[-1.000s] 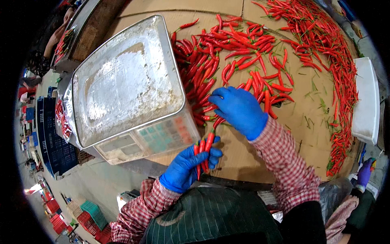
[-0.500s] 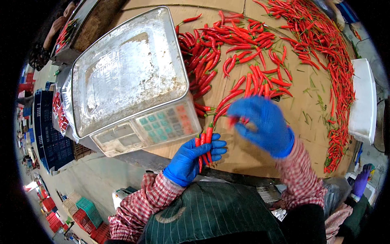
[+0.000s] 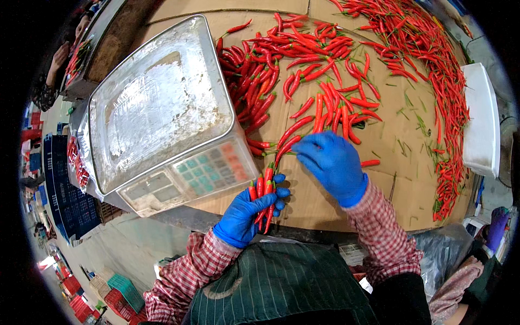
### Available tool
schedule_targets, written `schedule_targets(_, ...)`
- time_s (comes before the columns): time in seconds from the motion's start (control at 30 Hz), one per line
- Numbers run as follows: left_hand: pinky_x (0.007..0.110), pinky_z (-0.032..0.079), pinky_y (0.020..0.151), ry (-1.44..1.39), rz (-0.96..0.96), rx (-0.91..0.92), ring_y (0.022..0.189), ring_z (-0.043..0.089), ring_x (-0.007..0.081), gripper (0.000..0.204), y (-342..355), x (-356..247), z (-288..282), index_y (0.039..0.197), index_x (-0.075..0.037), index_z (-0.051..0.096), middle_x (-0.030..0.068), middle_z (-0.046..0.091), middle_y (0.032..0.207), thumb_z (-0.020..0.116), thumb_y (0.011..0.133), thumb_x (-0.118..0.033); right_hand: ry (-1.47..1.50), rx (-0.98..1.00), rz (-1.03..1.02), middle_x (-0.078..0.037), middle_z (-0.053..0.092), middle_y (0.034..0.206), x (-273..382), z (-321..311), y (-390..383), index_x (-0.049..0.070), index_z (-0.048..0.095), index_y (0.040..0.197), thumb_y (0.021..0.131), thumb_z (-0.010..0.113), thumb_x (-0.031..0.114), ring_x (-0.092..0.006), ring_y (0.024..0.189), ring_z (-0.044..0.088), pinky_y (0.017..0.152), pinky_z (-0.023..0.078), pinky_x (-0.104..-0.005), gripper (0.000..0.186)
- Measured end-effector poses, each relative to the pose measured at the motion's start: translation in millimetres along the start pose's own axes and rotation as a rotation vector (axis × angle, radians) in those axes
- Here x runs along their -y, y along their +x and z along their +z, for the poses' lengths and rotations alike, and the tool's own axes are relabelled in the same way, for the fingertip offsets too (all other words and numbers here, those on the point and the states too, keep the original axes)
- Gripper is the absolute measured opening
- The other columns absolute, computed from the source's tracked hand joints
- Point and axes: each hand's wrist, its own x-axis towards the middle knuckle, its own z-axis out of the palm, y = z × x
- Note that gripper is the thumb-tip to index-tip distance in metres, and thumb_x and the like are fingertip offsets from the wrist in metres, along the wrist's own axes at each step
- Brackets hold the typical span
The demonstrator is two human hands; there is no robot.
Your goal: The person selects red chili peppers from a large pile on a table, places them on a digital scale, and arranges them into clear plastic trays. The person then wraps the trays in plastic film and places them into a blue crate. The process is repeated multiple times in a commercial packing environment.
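My left hand (image 3: 242,211), in a blue glove, is closed around several red chili peppers (image 3: 261,195), their green stems pointing up and away from me. Just beyond, my right hand (image 3: 335,167), gloved the same way, bends its fingers together at the upper end of a long curved red chili pepper (image 3: 285,149). Its fingertips are partly hidden behind the hand. Past both hands lies a loose pile of red chili peppers (image 3: 257,86) on brown cardboard (image 3: 319,208). One single chili pepper (image 3: 371,163) rests right of my right hand.
A weighing scale (image 3: 162,108) with a worn metal pan and wrapped keypad stands at left. A larger chili heap (image 3: 441,103) curves along the right side, beside a white container (image 3: 481,120). Cut green stems (image 3: 422,124) are scattered between. Another person's arm (image 3: 58,58) shows at far left.
My right hand has come down and slightly left, and its fingers now meet the long chili pepper. The left hand keeps its bunch. The whole view has shifted a little.
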Motion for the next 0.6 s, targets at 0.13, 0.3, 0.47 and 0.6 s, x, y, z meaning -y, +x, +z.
schedule_targets(0.13,0.028,0.045,0.077,0.075,0.009,0.007,0.090,0.054,0.0179,0.051,-2,-3,2,0.123,0.000,0.032,0.0122,0.052,0.107,0.055,0.078,-0.007,-0.122,0.041,0.063,-0.005,0.053,0.083,-15,16,18,0.012,0.057,0.084,0.063,0.064,0.018,-0.0229,0.080,0.050,0.065,0.045,-0.0337,0.023)
schedule_targets(0.3,0.033,0.044,0.082,-0.032,0.031,0.030,0.099,0.051,0.0243,0.058,-4,-7,9,0.127,-0.002,0.025,0.0150,0.050,0.110,0.055,0.079,-0.009,0.118,0.058,0.126,-0.005,0.054,0.077,-23,16,18,0.010,0.057,0.079,0.063,0.065,0.016,-0.0227,0.074,0.051,0.065,0.043,-0.0342,0.019)
schedule_targets(0.47,0.036,0.043,0.084,-0.054,0.013,0.062,0.101,0.050,0.0257,0.056,-5,-7,6,0.129,-0.005,0.023,0.0152,0.048,0.113,0.052,0.082,-0.015,0.641,-0.139,0.345,-0.004,0.058,0.076,-19,-9,6,0.006,0.059,0.083,0.071,0.062,0.008,-0.0129,0.074,0.054,0.065,0.043,-0.0249,0.013)
schedule_targets(0.6,0.037,0.043,0.085,-0.105,0.008,0.083,0.103,0.049,0.0257,0.053,-5,-7,10,0.128,-0.004,0.024,0.0152,0.046,0.116,0.050,0.083,-0.017,0.820,0.109,0.165,-0.003,0.059,0.080,0,-38,-2,0.005,0.060,0.090,0.074,0.061,0.007,-0.0106,0.073,0.055,0.064,0.043,-0.0223,0.016)
